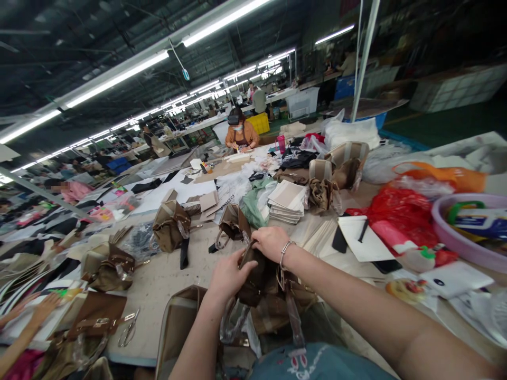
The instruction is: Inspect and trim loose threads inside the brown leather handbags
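Observation:
A small brown handbag [252, 282] is held upright close in front of me. My left hand [228, 274] is closed round its left side, thumb toward me and the other fingertips partly hidden behind it. My right hand [272, 244] pinches its upper rim, fingers bent. Clear plastic wrap covers the bag handle [293, 316]. Below the hands lies another brown bag [273, 316], mostly covered. A larger open bag with a beige lining [174, 327] stands by my left forearm. Just beyond my hands sits a small brown bag [234, 221].
Brown bags [170, 227] stand about the table. Scissors [129, 328] lie at left, near a co-worker's hands [41, 309]. A stack of beige panels [287, 200] is ahead. At right are a white pad [358, 237], a red plastic bag [400, 216] and a purple basin [439, 232]. Another person [241, 134] sits across.

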Motion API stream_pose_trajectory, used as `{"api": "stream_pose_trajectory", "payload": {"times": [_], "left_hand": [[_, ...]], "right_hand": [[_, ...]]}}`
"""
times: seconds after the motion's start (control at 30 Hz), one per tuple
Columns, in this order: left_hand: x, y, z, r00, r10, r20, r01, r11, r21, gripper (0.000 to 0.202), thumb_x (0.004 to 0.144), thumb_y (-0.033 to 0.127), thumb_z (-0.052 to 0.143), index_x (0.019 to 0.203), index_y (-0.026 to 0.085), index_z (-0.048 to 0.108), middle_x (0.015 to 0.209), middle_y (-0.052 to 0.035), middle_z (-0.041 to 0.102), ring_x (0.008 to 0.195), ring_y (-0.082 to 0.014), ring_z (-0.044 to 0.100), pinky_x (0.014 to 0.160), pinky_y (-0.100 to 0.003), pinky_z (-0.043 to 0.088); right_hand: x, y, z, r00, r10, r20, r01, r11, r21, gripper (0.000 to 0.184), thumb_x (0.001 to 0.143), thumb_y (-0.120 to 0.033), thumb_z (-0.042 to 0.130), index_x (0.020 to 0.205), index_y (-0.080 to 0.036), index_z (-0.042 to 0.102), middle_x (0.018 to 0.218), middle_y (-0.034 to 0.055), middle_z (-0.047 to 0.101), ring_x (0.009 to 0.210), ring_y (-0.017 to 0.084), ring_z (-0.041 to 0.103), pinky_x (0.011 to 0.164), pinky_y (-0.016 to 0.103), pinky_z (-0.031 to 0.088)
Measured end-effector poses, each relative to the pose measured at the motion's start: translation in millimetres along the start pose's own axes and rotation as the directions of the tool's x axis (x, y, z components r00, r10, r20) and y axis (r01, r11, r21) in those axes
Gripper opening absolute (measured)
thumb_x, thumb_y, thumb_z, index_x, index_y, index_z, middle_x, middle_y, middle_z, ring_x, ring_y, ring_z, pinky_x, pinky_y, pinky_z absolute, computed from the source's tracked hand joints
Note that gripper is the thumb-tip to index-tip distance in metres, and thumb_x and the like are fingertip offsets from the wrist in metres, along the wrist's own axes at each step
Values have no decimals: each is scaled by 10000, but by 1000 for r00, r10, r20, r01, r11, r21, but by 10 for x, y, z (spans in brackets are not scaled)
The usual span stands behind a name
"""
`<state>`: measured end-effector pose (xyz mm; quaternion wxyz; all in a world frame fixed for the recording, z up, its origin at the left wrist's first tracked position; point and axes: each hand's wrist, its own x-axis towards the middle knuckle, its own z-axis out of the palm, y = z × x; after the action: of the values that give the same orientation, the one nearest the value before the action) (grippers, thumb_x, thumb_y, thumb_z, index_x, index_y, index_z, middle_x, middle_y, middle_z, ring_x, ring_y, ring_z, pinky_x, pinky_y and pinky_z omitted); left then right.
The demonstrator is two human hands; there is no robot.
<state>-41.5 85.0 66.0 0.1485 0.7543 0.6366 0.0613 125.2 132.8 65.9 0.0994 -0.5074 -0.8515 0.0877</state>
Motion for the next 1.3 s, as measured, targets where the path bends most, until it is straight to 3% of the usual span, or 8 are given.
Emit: {"api": "stream_pose_trajectory", "payload": {"times": [0.17,0.27,0.37,0.53,0.73,0.93,1.13,1.3], "left_hand": [[226,75,72,996,25,-88,-17,996,85,304,855,339,435,794,197,697,748,-65,696,711,-175,617,602,-252,349],[255,76,108,992,8,-123,5,995,102,305,848,341,444,750,195,693,723,-62,691,696,-176,616,590,-254,347],[250,75,112,990,-35,-135,50,993,111,283,832,354,469,743,205,692,727,-52,694,717,-183,621,599,-255,350],[248,129,105,992,-45,-115,56,994,90,260,824,353,480,771,219,696,760,-41,701,745,-178,627,618,-247,360],[241,168,84,993,-57,-100,67,992,105,286,838,347,457,731,202,679,742,-50,694,743,-181,625,610,-251,355],[232,178,102,995,-36,-93,49,990,135,278,845,333,454,774,191,682,753,-60,688,751,-185,623,624,-256,357],[229,159,122,993,-1,-118,-1,1000,-13,322,808,309,535,1119,264,602,749,-13,687,697,-153,609,615,-233,362],[265,149,84,996,15,-91,-15,1000,5,363,794,449,533,1099,273,623,648,-5,661,629,-151,593,574,-235,348]], "right_hand": [[-52,28,-22,999,-6,-31,7,1000,18,233,838,-334,503,1045,-244,562,975,33,646,898,181,589,712,257,414],[-153,52,-42,996,-19,-84,22,999,40,342,833,-363,506,1156,-256,471,984,32,650,895,191,593,691,263,411],[-245,70,-57,994,17,-104,-13,999,37,268,871,-366,444,1110,-247,474,956,35,653,860,188,597,663,259,400],[-258,97,-50,989,56,-137,-56,998,8,152,875,-273,438,1001,-246,520,892,8,660,800,175,606,635,253,389],[-197,101,-41,986,45,-161,-46,999,1,203,894,-287,424,1065,-244,524,902,21,662,805,170,604,654,255,396],[-158,79,-77,992,54,-118,-58,998,-30,181,902,-276,408,937,-214,575,878,36,657,790,165,605,640,250,402],[-121,63,-81,994,79,-77,-82,996,-36,246,908,-271,389,882,-187,619,890,63,648,818,171,605,663,252,423],[-99,63,-54,992,61,-107,-64,998,-29,245,900,-270,403,863,-181,629,858,61,648,787,183,610,657,259,434]]}}
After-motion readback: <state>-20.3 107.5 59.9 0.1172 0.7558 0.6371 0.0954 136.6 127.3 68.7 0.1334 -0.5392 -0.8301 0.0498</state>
